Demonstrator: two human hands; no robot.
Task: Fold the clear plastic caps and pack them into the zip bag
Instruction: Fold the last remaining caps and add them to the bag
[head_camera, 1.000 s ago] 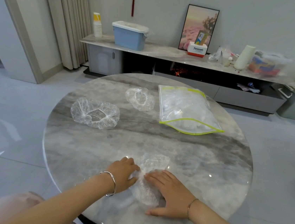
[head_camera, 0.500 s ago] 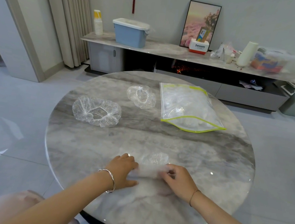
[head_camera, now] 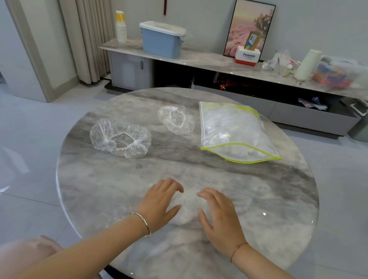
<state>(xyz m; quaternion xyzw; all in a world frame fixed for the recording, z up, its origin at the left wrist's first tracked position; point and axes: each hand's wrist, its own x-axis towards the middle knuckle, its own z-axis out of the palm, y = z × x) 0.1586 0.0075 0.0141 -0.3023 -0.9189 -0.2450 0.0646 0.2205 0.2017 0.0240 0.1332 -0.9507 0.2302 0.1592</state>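
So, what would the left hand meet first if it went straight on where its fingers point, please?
Probably the zip bag, at its near left corner; past the folded cap the left hand touches, the table looks free.

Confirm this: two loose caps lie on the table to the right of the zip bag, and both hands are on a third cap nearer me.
One thing is wrong: in the head view the big cap and small cap lie left of the bag, not right. The rest stands: they lie on the table, and the left hand and right hand are on a third cap nearer you.
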